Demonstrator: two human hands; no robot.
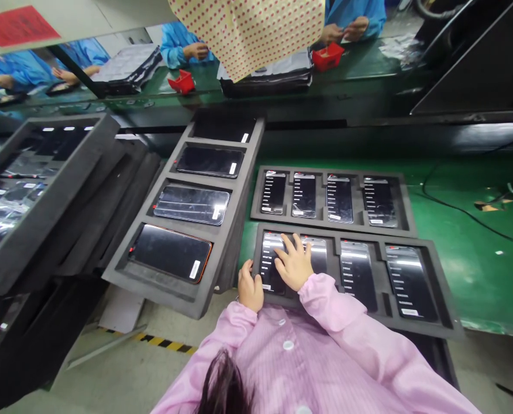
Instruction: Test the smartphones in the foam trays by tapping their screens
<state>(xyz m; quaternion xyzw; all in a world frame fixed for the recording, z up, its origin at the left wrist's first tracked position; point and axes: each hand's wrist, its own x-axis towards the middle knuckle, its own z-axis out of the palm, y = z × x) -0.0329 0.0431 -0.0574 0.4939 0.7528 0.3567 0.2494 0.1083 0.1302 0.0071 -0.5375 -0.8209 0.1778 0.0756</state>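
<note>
A grey foam tray (338, 233) lies closest to my body, with several smartphones set in its slots, their screens lit with lines of text. At its left end my left hand (251, 288) is closed around the edge, thumb toward the leftmost smartphone (270, 276). My right hand (297, 261) is spread over that smartphone, fingertips at its screen, and holds nothing. Part of the second smartphone (316, 247) is hidden by this hand. Just behind, another foam tray (325, 224) bears several more lit smartphones.
To the left, a stack of foam trays (234, 201) carries dark smartphones, one with an orange edge (170, 253). Further left rises another tray stack (67, 195). A black cable (463, 213) crosses the green bench (493, 282). Beyond, people in blue sleeves work near red bins (328, 56).
</note>
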